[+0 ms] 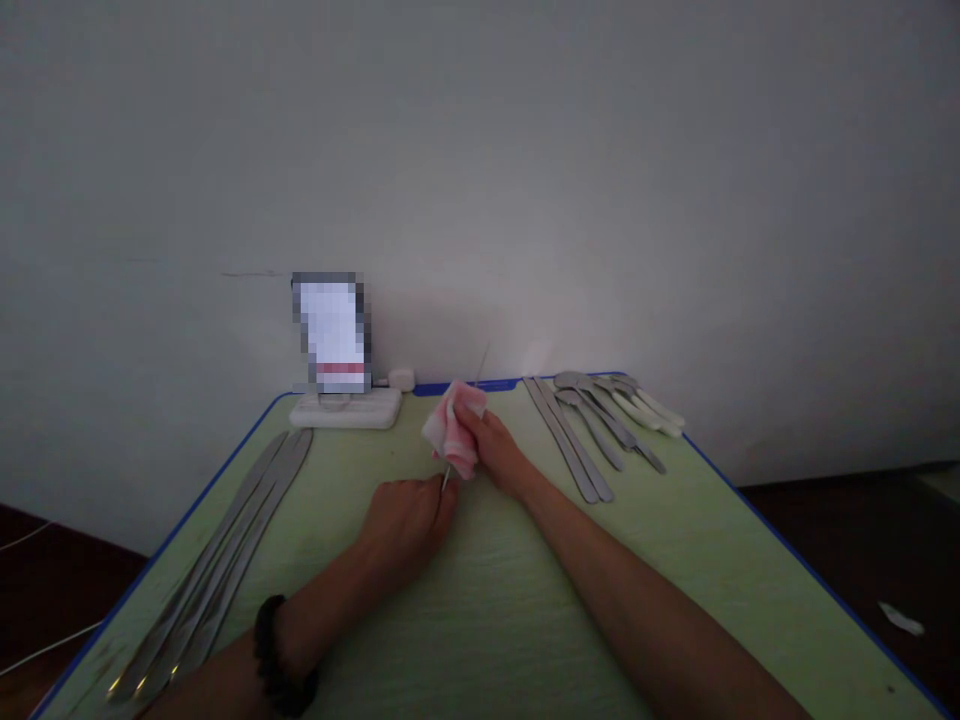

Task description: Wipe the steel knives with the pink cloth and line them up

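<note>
In the middle of the table, my left hand point(411, 515) is closed round the near end of a thin metal table knife point(447, 478), seen almost edge-on. My right hand point(491, 440) grips a pink and white cloth point(454, 425), which is folded about the knife's middle. A slim length of the knife sticks out beyond the cloth toward the wall. My left fingers and the knife's handle are mostly hidden.
Several table knives point(225, 540) lie side by side on the left. At the right rear lie two flat knives point(570, 440), metal spoons point(596, 425) and white-handled cutlery point(641, 405). A lit phone point(337, 335) leans on a white stand point(349, 408) by the wall, near a white plug point(403, 380).
</note>
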